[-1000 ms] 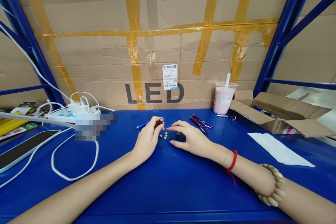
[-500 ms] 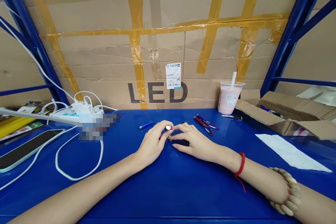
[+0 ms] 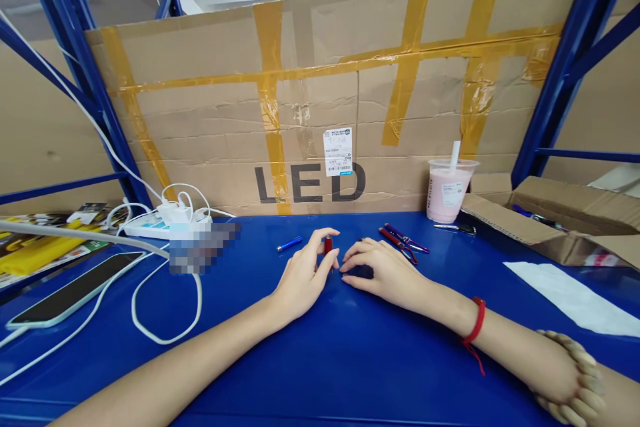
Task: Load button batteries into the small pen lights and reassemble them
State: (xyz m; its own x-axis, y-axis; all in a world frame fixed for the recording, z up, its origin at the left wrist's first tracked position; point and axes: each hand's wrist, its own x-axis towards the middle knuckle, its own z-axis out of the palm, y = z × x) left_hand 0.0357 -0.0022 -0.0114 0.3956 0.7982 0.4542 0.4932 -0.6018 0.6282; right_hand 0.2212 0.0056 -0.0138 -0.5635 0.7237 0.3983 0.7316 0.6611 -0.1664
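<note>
My left hand (image 3: 306,273) has its thumb and fingers around a small dark red cylinder (image 3: 328,245). The cylinder looks upright, and its lower end is partly hidden by the thumb. Just to the right, my right hand (image 3: 377,265) hovers low over or rests on the table, fingers bent and apart. Nothing shows plainly between its fingertips, though a tiny dark spot appears behind its knuckles. A slim blue tube (image 3: 289,244) lies on the table behind my left hand. Behind the right hand lie red-handled pliers (image 3: 399,243) and a purple tool (image 3: 407,239).
On the left are a white power strip (image 3: 145,227), looping cables and a phone (image 3: 75,290). To the right are a pink drink cup (image 3: 447,192), an open cardboard box (image 3: 560,213) and a white paper sheet (image 3: 575,297). A large cardboard panel (image 3: 220,147) stands behind.
The cylinder in my left hand has turned from showing its round silvery end to showing its red side. My right fingertips have drawn slightly away from my left hand. The view has shifted.
</note>
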